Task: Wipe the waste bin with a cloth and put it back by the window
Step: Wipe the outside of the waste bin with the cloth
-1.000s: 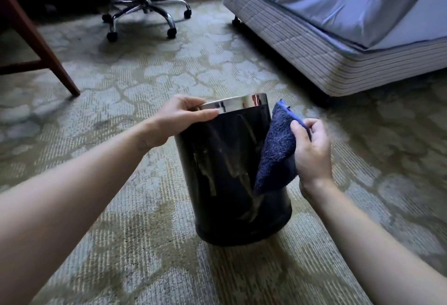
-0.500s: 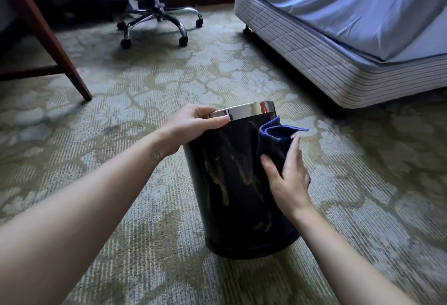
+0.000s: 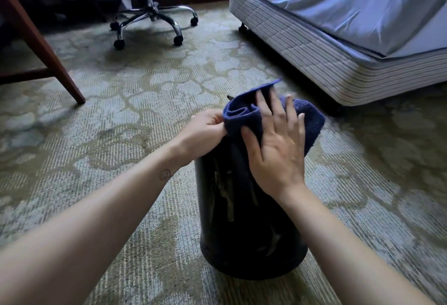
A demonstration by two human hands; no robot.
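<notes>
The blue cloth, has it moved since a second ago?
Yes. The blue cloth has gone from the side of the waste bin up onto its top, under the right hand.

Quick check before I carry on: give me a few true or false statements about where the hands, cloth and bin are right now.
1. The blue cloth is draped over the top of the waste bin. True.
2. The right hand rests flat on the cloth with fingers spread. True.
3. The bin lies on its side on the carpet. False: it stands upright.
4. The left hand is off the bin, resting on the carpet. False: it grips the bin's top edge beside the cloth.
5. The bed is beyond the bin, to the right. True.
</notes>
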